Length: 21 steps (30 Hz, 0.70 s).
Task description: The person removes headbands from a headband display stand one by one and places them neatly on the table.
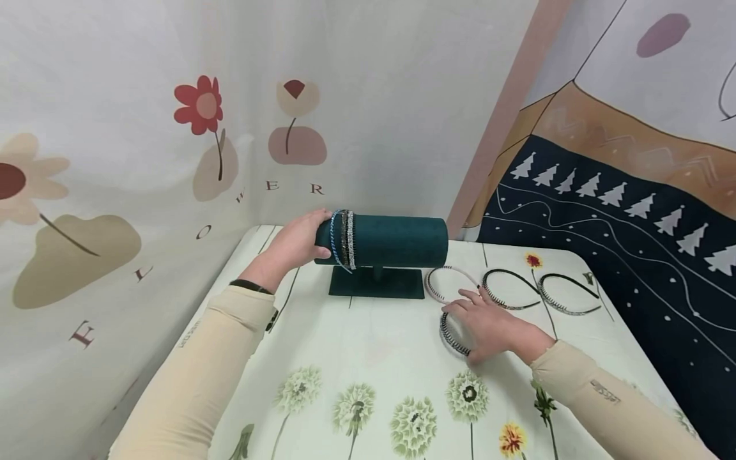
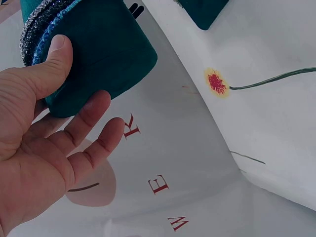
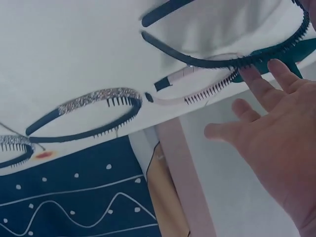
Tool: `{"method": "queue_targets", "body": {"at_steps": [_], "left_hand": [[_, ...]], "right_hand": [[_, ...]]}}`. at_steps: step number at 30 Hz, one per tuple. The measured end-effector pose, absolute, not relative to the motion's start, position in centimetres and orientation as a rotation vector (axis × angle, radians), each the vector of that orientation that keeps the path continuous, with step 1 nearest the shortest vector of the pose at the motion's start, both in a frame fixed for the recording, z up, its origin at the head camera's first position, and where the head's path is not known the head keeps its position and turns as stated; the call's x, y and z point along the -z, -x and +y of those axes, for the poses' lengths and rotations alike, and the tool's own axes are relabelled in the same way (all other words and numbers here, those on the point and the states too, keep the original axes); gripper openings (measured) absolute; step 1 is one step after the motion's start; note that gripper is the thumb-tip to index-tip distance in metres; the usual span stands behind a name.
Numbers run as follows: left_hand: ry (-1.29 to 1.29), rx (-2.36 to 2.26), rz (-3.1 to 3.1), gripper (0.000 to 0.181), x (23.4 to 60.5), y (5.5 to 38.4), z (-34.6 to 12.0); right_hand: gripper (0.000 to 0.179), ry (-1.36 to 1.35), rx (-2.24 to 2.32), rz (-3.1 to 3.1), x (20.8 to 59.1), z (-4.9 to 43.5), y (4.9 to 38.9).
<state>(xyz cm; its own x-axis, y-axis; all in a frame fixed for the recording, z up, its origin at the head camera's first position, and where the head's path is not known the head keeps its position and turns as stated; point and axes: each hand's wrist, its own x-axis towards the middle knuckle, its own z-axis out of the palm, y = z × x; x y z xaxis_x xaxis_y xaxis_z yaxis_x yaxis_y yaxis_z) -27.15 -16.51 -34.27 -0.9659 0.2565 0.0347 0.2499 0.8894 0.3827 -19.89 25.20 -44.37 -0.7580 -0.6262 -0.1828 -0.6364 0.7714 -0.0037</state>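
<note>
A dark green velvet roll on a flat base forms a headband display stand (image 1: 402, 239). My left hand (image 1: 299, 241) grips the roll's left end, thumb across its front, as the left wrist view also shows. Beside that thumb, several headbands circle the roll: a blue braided one (image 2: 47, 37), a dark one and a silver glittery one (image 1: 351, 239). Over the table my right hand (image 1: 489, 322) holds a dark toothed headband (image 1: 451, 338) between fingers and thumb. In the right wrist view its fingertips meet the outer edge of this headband (image 3: 212, 63); the thumb is mostly cut off.
Behind the right hand lie a pale pink headband (image 1: 432, 284) and two black headbands with glittery parts, one in the middle (image 1: 512, 306) and one at the right (image 1: 566, 311). A flower-printed cloth covers the table (image 1: 345, 345). Printed curtains (image 1: 391, 128) hang close behind it.
</note>
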Motion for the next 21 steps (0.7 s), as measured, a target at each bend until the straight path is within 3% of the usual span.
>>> {"method": "queue_targets", "body": {"at_steps": [17,21], "left_hand": [[-0.402,-0.603,3.035,0.09,34.12,27.19,-16.46],[-0.406,-0.606,3.029,0.09,34.11,27.15,-16.45]], "right_hand": [[0.142,0.815,-0.079,2.822,44.67,24.99,20.66],[0.142,0.801,-0.126,2.824,45.21,25.2,20.66]]}}
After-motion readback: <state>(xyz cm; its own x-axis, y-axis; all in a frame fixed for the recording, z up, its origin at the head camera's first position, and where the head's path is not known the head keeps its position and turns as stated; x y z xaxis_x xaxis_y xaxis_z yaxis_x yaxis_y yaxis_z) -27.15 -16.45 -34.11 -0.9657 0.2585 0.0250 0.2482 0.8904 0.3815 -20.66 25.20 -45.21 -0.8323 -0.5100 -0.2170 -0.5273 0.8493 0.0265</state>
